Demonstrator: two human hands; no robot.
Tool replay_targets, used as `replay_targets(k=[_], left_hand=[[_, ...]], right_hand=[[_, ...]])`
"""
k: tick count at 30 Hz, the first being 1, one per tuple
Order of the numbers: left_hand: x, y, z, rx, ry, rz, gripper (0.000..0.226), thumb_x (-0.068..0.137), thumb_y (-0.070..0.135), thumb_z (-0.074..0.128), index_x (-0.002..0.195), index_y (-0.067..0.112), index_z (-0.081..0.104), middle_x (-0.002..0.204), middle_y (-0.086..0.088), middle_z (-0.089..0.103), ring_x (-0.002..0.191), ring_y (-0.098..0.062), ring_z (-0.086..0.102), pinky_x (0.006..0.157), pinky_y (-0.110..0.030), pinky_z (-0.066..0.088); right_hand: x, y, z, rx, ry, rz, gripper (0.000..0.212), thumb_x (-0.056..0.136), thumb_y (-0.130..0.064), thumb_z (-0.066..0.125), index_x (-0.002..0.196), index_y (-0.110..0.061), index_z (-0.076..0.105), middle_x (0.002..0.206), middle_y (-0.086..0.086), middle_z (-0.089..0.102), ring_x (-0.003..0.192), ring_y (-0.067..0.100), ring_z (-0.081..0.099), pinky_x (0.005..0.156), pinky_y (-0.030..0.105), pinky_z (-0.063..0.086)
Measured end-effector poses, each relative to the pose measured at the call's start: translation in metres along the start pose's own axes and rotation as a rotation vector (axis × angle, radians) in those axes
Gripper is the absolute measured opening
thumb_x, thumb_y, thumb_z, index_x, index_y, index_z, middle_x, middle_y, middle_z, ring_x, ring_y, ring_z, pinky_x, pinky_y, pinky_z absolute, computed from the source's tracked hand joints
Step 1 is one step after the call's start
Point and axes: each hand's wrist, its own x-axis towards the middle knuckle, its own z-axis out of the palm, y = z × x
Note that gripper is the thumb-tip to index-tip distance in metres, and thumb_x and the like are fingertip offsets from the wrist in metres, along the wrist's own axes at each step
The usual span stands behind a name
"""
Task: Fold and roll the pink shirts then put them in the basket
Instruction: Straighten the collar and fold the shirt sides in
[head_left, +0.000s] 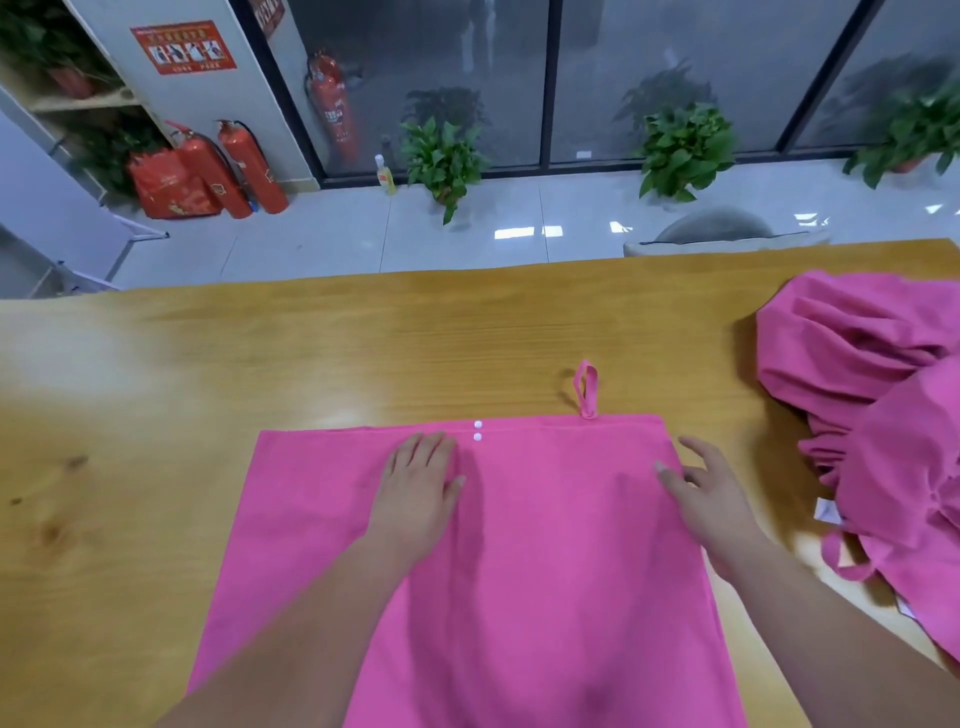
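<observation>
**Pink shirt spread flat, both hands at its far edge**

Pink fabric fills the lower centre of the frame: one pink shirt (545, 545) lies smoothed out on the wooden tabletop (208, 389), its straight far edge running across the middle of the picture. Two small white snaps (478, 431) sit one above the other on that edge, and a narrow pink loop (587, 389) sticks up from it onto the bare wood further right.

Your left hand (415, 488) rests palm down on the shirt just left of the snaps, its fingers straight and close together, pressing the cloth and gripping nothing. Your right hand (711, 499) is at the shirt's right edge near the far corner, its fingers spread apart and loosely bent, holding nothing. Whether they touch the cloth or hover just over it you cannot tell from this view.

At the right side of the frame a crumpled pile of pink shirts (883, 415) lies on the tabletop, near the spread shirt but apart from it.

Beyond the tabletop, red fire extinguishers (244, 166) stand in the upper left, potted plants (441, 156) line the glass wall, and a grey chair (717, 231) back shows at the far edge.
</observation>
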Motion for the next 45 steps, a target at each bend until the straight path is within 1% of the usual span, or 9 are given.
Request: replay_targets(k=[6, 11, 14, 17, 24, 28, 33, 39, 45], left_hand=[[0.05, 0.018, -0.005, -0.019, 0.003, -0.052, 0.042, 0.105, 0.036, 0.055, 0.145, 0.025, 0.056, 0.138, 0.003, 0.06, 0.128, -0.027, 0.05, 0.109, -0.043, 0.041], [0.073, 0.017, -0.002, 0.005, -0.003, -0.079, 0.021, 0.101, 0.044, 0.062, 0.116, 0.03, 0.068, 0.112, 0.005, 0.062, 0.112, -0.025, 0.053, 0.096, -0.041, 0.045], [0.085, 0.011, 0.0, -0.006, -0.042, -0.072, 0.012, 0.099, 0.044, 0.067, 0.099, 0.032, 0.068, 0.104, 0.008, 0.058, 0.107, -0.022, 0.052, 0.093, -0.04, 0.045], [0.091, 0.006, -0.003, -0.104, -0.017, -0.049, 0.009, 0.095, 0.041, 0.072, 0.09, 0.035, 0.068, 0.102, 0.011, 0.057, 0.103, -0.02, 0.05, 0.092, -0.04, 0.044], [0.096, 0.01, 0.005, -0.093, 0.069, -0.076, 0.005, 0.099, 0.035, 0.067, 0.1, 0.031, 0.063, 0.106, 0.009, 0.056, 0.103, -0.022, 0.051, 0.09, -0.041, 0.043], [0.097, 0.01, 0.01, -0.032, 0.074, -0.07, 0.024, 0.1, 0.038, 0.065, 0.122, 0.028, 0.063, 0.116, 0.005, 0.059, 0.109, -0.024, 0.053, 0.093, -0.042, 0.044], [0.107, 0.001, 0.004, -0.01, -0.003, -0.052, 0.017, 0.097, 0.045, 0.068, 0.1, 0.029, 0.065, 0.104, 0.006, 0.054, 0.103, -0.023, 0.05, 0.087, -0.039, 0.041], [0.112, -0.002, -0.009, -0.158, -0.105, -0.038, 0.022, 0.094, 0.04, 0.076, 0.091, 0.032, 0.055, 0.092, 0.014, 0.063, 0.095, -0.019, 0.062, 0.087, -0.039, 0.047], [0.103, -0.005, -0.033, -0.432, -0.136, -0.045, 0.019, 0.084, 0.04, 0.089, 0.085, 0.028, 0.074, 0.079, 0.012, 0.073, 0.078, -0.003, 0.067, 0.073, -0.03, 0.055]], right_hand=[[0.026, -0.021, -0.003, -0.054, -0.136, -0.121, 0.067, 0.091, 0.009, 0.058, 0.13, -0.044, 0.068, 0.12, -0.013, 0.073, 0.094, 0.002, 0.068, 0.08, 0.025, 0.051], [0.043, -0.017, -0.003, -0.264, -0.111, -0.17, 0.029, 0.095, -0.012, 0.072, 0.101, -0.04, 0.08, 0.079, -0.02, 0.068, 0.064, -0.004, 0.055, 0.063, 0.016, 0.037], [0.049, -0.019, -0.01, -0.212, -0.087, -0.184, 0.024, 0.094, -0.014, 0.074, 0.094, -0.037, 0.083, 0.068, -0.023, 0.068, 0.059, -0.001, 0.055, 0.061, 0.026, 0.038], [0.056, -0.023, -0.015, -0.362, -0.136, -0.17, 0.027, 0.095, -0.013, 0.071, 0.094, -0.038, 0.082, 0.059, -0.033, 0.06, 0.057, 0.001, 0.054, 0.055, 0.018, 0.035], [0.075, -0.022, -0.008, -0.457, -0.045, -0.147, 0.029, 0.093, -0.01, 0.063, 0.093, -0.036, 0.077, 0.064, -0.015, 0.066, 0.055, 0.007, 0.059, 0.056, 0.03, 0.043], [0.075, -0.026, 0.0, -0.529, 0.005, -0.185, 0.027, 0.092, -0.011, 0.06, 0.108, -0.032, 0.066, 0.068, -0.003, 0.066, 0.064, 0.021, 0.065, 0.055, 0.032, 0.042], [0.083, -0.025, 0.009, -0.675, 0.099, -0.215, 0.05, 0.096, -0.031, 0.069, 0.141, -0.022, 0.049, 0.125, 0.009, 0.06, 0.115, 0.037, 0.061, 0.089, 0.048, 0.054], [0.095, -0.034, -0.001, -0.631, 0.021, -0.12, 0.017, 0.089, -0.037, 0.081, 0.093, -0.026, 0.069, 0.095, 0.002, 0.07, 0.094, 0.03, 0.068, 0.079, 0.036, 0.053], [0.089, -0.044, -0.024, -0.328, -0.031, -0.155, 0.013, 0.083, -0.026, 0.089, 0.09, -0.028, 0.078, 0.076, -0.009, 0.072, 0.073, 0.011, 0.065, 0.07, 0.029, 0.049]])
